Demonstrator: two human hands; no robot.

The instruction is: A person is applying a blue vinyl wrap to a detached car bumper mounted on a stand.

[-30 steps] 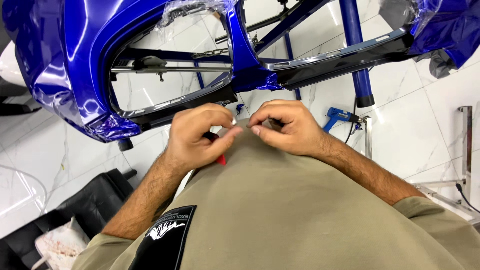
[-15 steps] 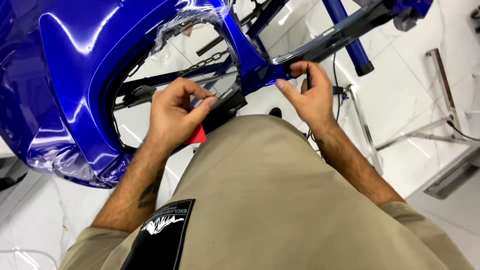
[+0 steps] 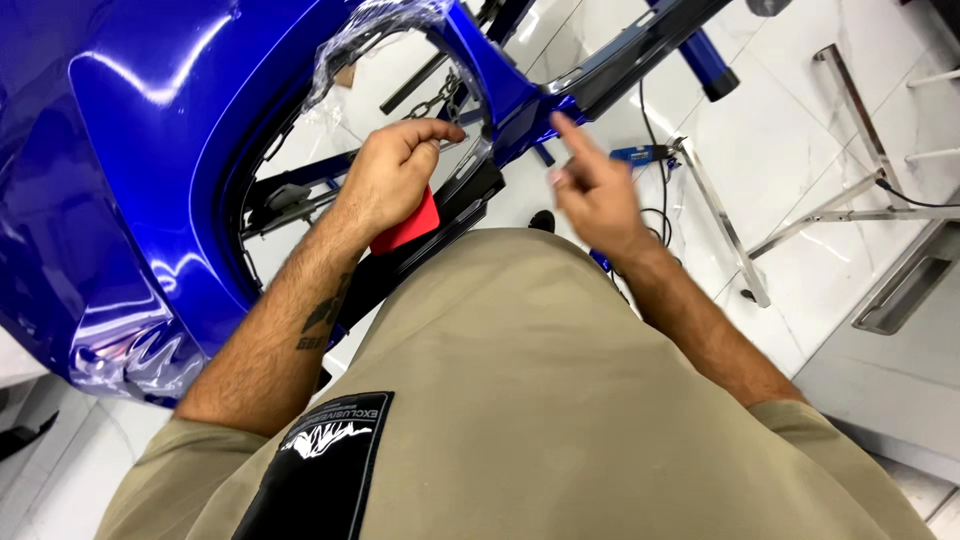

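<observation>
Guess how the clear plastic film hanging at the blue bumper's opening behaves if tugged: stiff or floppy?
Probably floppy: the clear plastic film is crumpled and wrinkled along the edge of the glossy blue car bumper. Likely very light, since it hangs bunched without sagging far. It may cling or stretch; the left hand, holding a red flat tool, pinches near it.

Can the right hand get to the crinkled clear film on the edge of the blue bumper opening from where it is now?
Probably yes. The right hand is empty, fingers spread, just beside the blue bumper, with nothing between it and the clear film. The left hand, holding a red squeegee, sits lower.
</observation>
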